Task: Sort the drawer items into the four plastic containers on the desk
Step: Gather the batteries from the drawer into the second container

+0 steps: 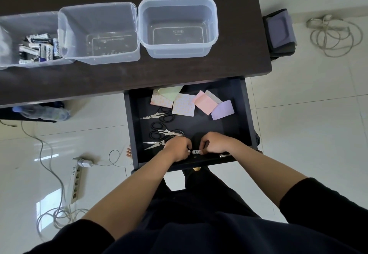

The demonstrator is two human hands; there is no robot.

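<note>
Both the left hand [177,148] and right hand [214,143] pinch what looks like a battery [196,151] at the drawer [246,114] front, next bound for the battery container [29,22].

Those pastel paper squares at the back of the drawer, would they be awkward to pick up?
Probably. The paper squares look thin and lie flat, so they likely flop and resist pinching. They overlap, so several may slide together. Very light, I'd guess.

"Heybright" on batteries [47,51]
</note>
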